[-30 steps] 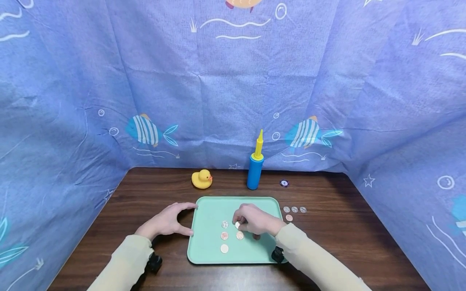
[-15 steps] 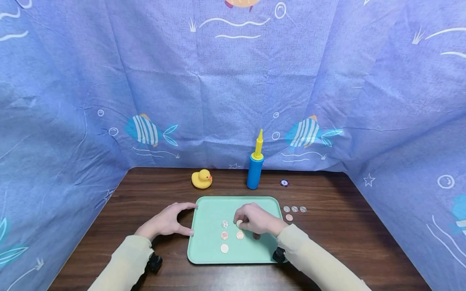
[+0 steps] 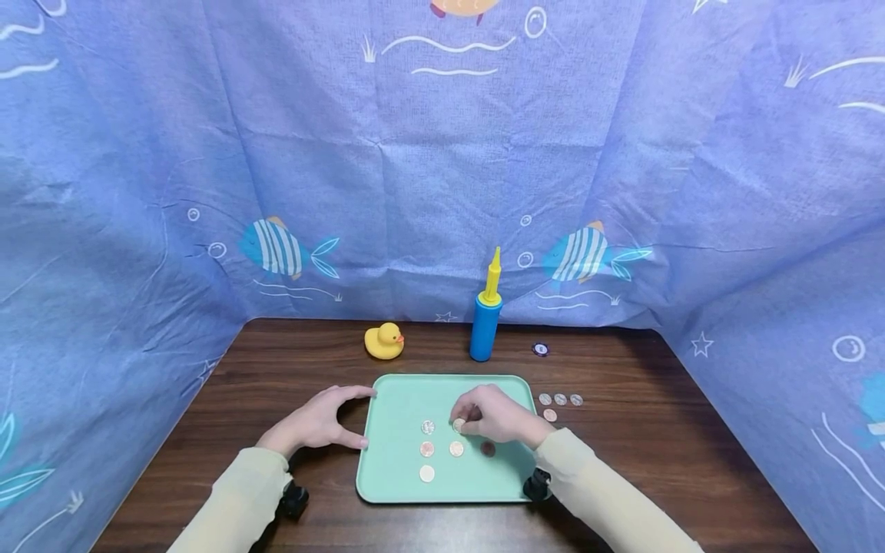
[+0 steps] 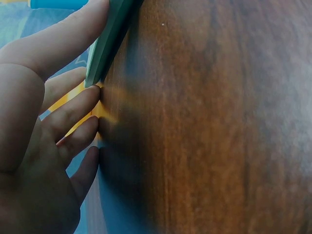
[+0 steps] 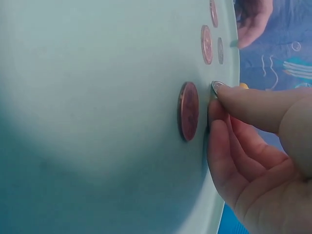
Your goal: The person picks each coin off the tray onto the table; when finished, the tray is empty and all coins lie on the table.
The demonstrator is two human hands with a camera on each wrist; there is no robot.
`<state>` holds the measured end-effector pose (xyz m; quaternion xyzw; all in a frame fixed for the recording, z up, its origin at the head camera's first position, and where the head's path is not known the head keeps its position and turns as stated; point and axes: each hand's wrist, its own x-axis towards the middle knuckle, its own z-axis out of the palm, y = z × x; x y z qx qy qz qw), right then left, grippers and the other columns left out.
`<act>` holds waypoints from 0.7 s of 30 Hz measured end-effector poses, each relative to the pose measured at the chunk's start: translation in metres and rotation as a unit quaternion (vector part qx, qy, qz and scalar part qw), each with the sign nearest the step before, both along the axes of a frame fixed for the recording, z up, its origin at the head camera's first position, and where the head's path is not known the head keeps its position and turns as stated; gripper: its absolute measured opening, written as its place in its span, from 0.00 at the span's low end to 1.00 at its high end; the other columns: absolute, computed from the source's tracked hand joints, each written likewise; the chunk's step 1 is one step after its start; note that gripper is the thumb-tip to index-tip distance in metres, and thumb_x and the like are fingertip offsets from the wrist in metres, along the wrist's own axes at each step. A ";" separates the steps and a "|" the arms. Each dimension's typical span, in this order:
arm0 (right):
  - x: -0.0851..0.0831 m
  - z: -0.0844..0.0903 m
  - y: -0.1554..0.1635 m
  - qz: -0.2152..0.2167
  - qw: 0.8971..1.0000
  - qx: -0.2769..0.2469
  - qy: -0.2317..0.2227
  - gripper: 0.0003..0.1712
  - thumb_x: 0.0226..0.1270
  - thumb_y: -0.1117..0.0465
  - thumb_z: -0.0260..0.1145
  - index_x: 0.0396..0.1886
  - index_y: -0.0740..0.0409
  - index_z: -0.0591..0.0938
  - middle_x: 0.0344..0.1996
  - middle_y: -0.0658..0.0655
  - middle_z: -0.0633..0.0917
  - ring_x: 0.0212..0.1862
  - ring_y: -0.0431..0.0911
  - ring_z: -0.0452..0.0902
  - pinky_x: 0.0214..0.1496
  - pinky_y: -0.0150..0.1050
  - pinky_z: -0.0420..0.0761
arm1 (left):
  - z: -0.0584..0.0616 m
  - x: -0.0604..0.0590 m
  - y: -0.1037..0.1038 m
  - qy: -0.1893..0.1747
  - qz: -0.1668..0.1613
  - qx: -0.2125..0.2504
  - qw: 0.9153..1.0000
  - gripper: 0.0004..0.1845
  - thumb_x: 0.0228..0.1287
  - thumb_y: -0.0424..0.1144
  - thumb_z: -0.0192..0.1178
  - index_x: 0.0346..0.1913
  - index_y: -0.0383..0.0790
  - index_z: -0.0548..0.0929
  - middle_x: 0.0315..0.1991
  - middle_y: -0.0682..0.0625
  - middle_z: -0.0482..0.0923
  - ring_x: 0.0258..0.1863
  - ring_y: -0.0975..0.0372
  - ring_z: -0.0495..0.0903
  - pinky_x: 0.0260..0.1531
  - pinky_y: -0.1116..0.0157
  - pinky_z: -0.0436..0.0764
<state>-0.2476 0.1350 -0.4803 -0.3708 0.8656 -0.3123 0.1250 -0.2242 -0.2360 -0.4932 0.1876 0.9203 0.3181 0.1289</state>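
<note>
Head view: right hand [image 3: 499, 418] over the green tray [image 3: 401, 399], fingers curled and pinching a silver coin [image 3: 459, 424] at the tips, coin low against the tray floor near its middle. Four more coins lie loose on the tray: a silver one [image 3: 428, 427] just left of the pinched coin, a copper one [image 3: 427, 448] and a pale one [image 3: 456, 448] in the row nearer the person, a pale one [image 3: 427, 474] nearest the front rim, plus a dark copper coin [image 3: 488, 449] just by the right hand. Left hand [image 3: 314, 422] braces the tray's left edge, thumb and index spread wide in a C shape, holding nothing. Four spare coins [image 3: 560, 400] sit on the tabletop [image 3: 664, 445] just right of the tray. Rubber duck [image 3: 383, 340], blue and yellow pump [image 3: 485, 322] and a small purple disc [image 3: 540, 349] stand along the back. Left wrist view: left-hand fingers [image 4: 73, 109] straight, tips on the wood, with the index finger lying along the tray rim [image 4: 105, 44]. Right wrist view: right-hand fingers [image 5: 258, 107] pinch the silver coin [image 5: 216, 87] by its edge, tilted, just beside the dark copper coin [image 5: 189, 110] lying flat on the tray [image 5: 87, 97].
</note>
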 end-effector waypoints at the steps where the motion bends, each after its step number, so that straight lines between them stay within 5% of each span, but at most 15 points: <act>1: 0.000 0.000 0.001 0.002 1.000 -0.003 0.001 0.04 0.70 0.66 0.74 0.41 0.53 0.91 0.30 0.43 0.87 0.33 0.32 0.80 0.41 0.32 0.82 | 0.000 0.000 0.000 -0.001 0.000 0.000 1.000 0.48 0.50 0.59 0.82 0.75 0.51 0.75 0.74 0.47 0.73 0.74 0.45 0.67 0.70 0.40 0.69; 21: 0.001 0.010 0.049 -0.062 0.997 -0.043 -0.014 0.05 0.69 0.65 0.74 0.42 0.52 0.90 0.31 0.43 0.85 0.37 0.38 0.79 0.43 0.36 0.82 | 0.000 0.001 0.001 -0.005 0.007 0.006 1.000 0.48 0.50 0.57 0.83 0.75 0.52 0.75 0.73 0.47 0.73 0.74 0.45 0.67 0.70 0.40 0.68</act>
